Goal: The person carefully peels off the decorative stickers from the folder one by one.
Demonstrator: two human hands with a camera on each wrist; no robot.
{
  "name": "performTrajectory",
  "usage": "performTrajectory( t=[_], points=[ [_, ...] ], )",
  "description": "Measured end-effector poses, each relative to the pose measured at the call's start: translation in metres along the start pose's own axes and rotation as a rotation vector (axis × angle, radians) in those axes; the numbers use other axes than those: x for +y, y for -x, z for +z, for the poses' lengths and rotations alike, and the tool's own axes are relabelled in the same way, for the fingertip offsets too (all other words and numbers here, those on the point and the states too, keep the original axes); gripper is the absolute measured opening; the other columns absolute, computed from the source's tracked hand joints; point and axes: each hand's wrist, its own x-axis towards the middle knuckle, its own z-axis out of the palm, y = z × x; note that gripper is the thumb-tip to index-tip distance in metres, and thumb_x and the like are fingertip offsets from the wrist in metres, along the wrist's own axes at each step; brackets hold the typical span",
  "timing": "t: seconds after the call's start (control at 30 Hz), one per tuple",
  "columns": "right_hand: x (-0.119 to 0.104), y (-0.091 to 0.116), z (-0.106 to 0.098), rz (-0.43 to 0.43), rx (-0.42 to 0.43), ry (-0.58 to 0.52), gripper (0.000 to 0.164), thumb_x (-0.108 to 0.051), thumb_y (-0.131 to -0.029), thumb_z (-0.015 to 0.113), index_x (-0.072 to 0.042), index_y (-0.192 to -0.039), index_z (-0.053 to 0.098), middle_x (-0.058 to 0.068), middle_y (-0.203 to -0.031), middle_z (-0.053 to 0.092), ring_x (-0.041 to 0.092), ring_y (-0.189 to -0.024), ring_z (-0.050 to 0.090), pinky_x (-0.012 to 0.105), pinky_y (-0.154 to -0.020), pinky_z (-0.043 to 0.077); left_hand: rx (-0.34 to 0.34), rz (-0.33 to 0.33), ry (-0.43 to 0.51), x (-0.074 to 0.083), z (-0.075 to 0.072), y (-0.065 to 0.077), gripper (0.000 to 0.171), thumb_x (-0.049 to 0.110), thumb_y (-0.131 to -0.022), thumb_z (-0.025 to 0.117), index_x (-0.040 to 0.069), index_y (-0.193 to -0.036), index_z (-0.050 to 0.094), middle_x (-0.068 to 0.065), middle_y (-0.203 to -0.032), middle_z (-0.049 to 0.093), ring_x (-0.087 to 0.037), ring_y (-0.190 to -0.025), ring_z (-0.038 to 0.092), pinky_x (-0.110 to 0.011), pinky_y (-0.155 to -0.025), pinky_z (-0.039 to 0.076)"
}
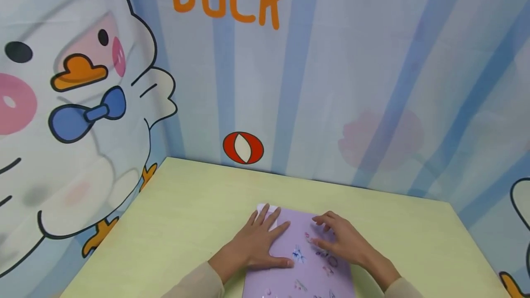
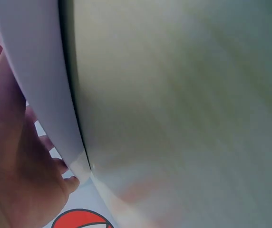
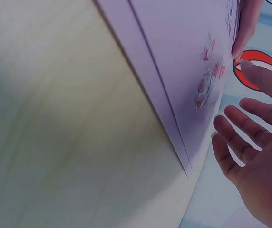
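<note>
A light purple sheet point(image 1: 306, 284) printed with small flower-like pictures lies on the table, running out of the head view at the bottom. My left hand point(image 1: 262, 243) is spread flat on its upper left part, fingers apart and thumb pointing right. A whitish corner peeks out by the left fingertips. Over the sheet's right side hovers my right hand point(image 1: 341, 238), its fingers loosely bent and nothing in them. In the right wrist view the right hand point(image 3: 264, 156) is beside the purple sheet point(image 3: 174, 52), and a second purple edge shows beneath it.
The pale yellow table point(image 1: 198, 206) reaches back to a blue striped curtain point(image 1: 265, 82) with a printed duck point(image 1: 78, 160) on the left. A red and white ball point(image 1: 243, 148) is printed just above the table's far edge.
</note>
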Motion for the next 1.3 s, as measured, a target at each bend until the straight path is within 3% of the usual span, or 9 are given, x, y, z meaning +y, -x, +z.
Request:
performTrajectory(
  t=[0.17,0.47,0.67,1.07,1.3],
  points=[
    [0.001,-0.004,0.002,-0.029,-0.069,-0.02,0.041,-0.024,-0.096,0.081,-0.002,-0.129,0.07,0.002,-0.114,0.066,0.023,-0.098,0.066,0.041,-0.083,0.057,-0.01,0.009,-0.065,-0.001,0.002,-0.003,0.103,0.094,-0.087,0.043,0.032,-0.168,0.032,-0.007,-0.178,0.016,-0.037,-0.163,0.006,-0.056,-0.129,0.011],
    [0.004,-0.014,0.009,-0.051,-0.093,0.111,0.023,-0.02,-0.094,0.082,-0.009,-0.112,0.077,-0.001,-0.112,0.066,0.02,-0.098,0.066,0.043,-0.086,0.056,-0.032,0.003,-0.169,0.0,0.001,-0.009,0.105,0.096,-0.085,0.042,0.032,-0.168,0.032,-0.006,-0.177,0.017,-0.036,-0.163,0.007,-0.054,-0.13,0.011],
    [0.004,-0.016,0.011,-0.048,-0.075,0.124,0.018,-0.019,-0.092,0.084,-0.013,-0.107,0.08,-0.003,-0.111,0.067,0.024,-0.104,0.067,0.05,-0.092,0.056,-0.04,-0.006,-0.177,0.001,0.003,-0.012,0.107,0.097,-0.084,0.041,0.033,-0.168,0.031,-0.006,-0.178,0.016,-0.035,-0.164,0.005,-0.054,-0.13,0.009],
    [0.005,-0.018,0.024,-0.027,-0.057,0.078,0.014,-0.014,-0.092,0.082,-0.014,-0.106,0.079,-0.007,-0.105,0.066,0.014,-0.093,0.064,0.038,-0.083,0.056,-0.054,-0.011,-0.16,0.002,0.001,-0.006,0.106,0.096,-0.085,0.043,0.031,-0.168,0.032,-0.007,-0.178,0.016,-0.036,-0.164,0.005,-0.055,-0.13,0.01],
    [0.007,-0.019,0.025,-0.03,-0.035,0.051,0.013,-0.011,-0.091,0.082,-0.016,-0.103,0.078,-0.008,-0.103,0.066,0.013,-0.092,0.063,0.036,-0.082,0.055,-0.042,-0.003,-0.159,0.002,0.0,-0.005,0.106,0.094,-0.085,0.045,0.03,-0.168,0.032,-0.008,-0.177,0.017,-0.037,-0.163,0.006,-0.056,-0.129,0.01]
  ],
)
